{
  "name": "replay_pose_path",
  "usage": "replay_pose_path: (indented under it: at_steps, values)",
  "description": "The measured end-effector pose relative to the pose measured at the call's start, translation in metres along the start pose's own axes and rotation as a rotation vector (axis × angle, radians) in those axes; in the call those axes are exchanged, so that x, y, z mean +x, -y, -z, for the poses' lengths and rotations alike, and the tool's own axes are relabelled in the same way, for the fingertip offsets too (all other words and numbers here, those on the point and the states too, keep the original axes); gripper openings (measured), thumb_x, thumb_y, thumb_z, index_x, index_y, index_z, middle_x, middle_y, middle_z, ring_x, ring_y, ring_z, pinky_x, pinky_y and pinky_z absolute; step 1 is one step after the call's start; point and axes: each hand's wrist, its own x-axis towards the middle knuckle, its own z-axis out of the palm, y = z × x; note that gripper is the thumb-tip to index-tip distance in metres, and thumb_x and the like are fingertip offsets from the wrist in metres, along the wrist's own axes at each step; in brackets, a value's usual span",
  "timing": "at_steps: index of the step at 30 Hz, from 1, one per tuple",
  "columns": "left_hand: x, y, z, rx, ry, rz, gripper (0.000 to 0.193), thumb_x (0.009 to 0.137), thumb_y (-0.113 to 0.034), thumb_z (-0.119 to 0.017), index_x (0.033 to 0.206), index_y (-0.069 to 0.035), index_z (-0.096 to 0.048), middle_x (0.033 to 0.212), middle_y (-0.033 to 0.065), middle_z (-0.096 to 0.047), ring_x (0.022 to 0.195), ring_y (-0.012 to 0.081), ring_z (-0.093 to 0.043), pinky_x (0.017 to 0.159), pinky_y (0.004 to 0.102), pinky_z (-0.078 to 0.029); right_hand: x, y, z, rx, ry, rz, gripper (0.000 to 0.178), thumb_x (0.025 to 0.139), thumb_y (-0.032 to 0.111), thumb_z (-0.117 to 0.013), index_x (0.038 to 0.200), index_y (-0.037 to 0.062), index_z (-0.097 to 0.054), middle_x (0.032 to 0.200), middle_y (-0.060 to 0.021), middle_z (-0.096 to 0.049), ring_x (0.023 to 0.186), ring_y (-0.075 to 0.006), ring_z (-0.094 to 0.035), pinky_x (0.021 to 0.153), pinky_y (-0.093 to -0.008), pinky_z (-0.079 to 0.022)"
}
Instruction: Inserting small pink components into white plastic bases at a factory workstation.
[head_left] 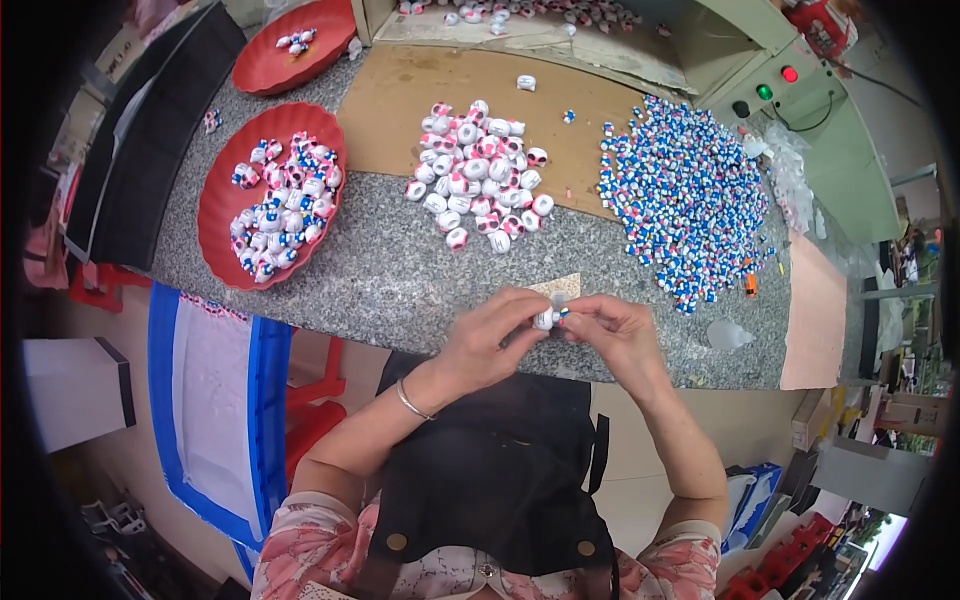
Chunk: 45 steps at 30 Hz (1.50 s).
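Note:
Close to the table's front edge, my left hand (pixel 497 338) pinches a small white figurine head (pixel 544 319) between thumb and fingers. My right hand (pixel 610 335) meets it, its fingertips closed on a tiny blue, white and yellow figurine body (pixel 563 312). The two pieces touch or nearly touch; fingers hide the exact contact. Just beyond my fingers lies a small speckled tan pad (pixel 560 288). Farther off, a pile of white and pink heads (pixel 478 170) lies partly on brown cardboard, and a broad heap of small blue and white bodies (pixel 685 200) spreads to the right.
Left of the heads, a red scalloped tray (pixel 210 215) holds several joined figurines; another red tray (pixel 255 75) stands behind it. A pale metal cabinet (pixel 835 150) with lit buttons borders the right. A small orange object (pixel 751 286) and a clear plastic piece (pixel 729 335) lie near the heap.

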Motion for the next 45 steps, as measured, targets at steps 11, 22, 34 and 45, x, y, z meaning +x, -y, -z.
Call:
replay_pose_path:
  at_steps: [11, 22, 34, 45]
  values:
    - [0.008, -0.011, 0.023, -0.607, 0.443, 0.396, 0.026, 0.097, -0.006, -0.057, 0.120, 0.004, -0.065, 0.098, 0.0131, -0.068, 0.074, 0.0151, -0.068, 0.064, 0.0250, -0.054, -0.019, 0.012, -0.005, -0.469, 0.112, 0.423, 0.010, 0.083, 0.003, -0.073, 0.092, 0.0012, -0.072, 0.079, -0.0106, -0.069, 0.071, -0.0190, -0.067, 0.063, -0.0291, -0.050]
    - [0.008, -0.016, 0.081, -0.214, 0.197, 0.307, 0.023, 0.088, -0.002, -0.066, 0.111, 0.000, -0.066, 0.098, 0.0069, -0.064, 0.083, 0.0119, -0.062, 0.070, 0.0246, -0.050, 0.013, -0.007, 0.018, -0.698, -0.054, 0.604, 0.019, 0.086, 0.004, -0.068, 0.105, 0.0011, -0.069, 0.095, -0.0141, -0.069, 0.087, -0.0291, -0.068, 0.077, -0.0351, -0.054]
    - [0.004, -0.005, 0.163, 0.814, -0.477, -0.090, 0.029, 0.076, 0.000, -0.071, 0.103, -0.001, -0.063, 0.100, 0.0162, -0.062, 0.095, 0.0358, -0.060, 0.085, 0.0432, -0.048, 0.062, -0.011, 0.088, -1.407, -0.069, 0.547, 0.025, 0.078, -0.008, -0.055, 0.101, -0.0007, -0.063, 0.094, -0.0195, -0.060, 0.086, -0.0375, -0.062, 0.074, -0.0447, -0.051]
    - [0.033, 0.032, 0.070, 0.799, -0.077, -0.040, 0.025, 0.077, -0.015, -0.076, 0.098, -0.008, -0.063, 0.085, 0.0089, -0.057, 0.076, 0.0294, -0.062, 0.062, 0.0397, -0.052, -0.004, -0.026, 0.040, -0.807, -0.232, 0.437, 0.017, 0.078, -0.005, -0.066, 0.092, 0.0007, -0.061, 0.083, -0.0135, -0.059, 0.068, -0.0278, -0.060, 0.062, -0.0355, -0.049]
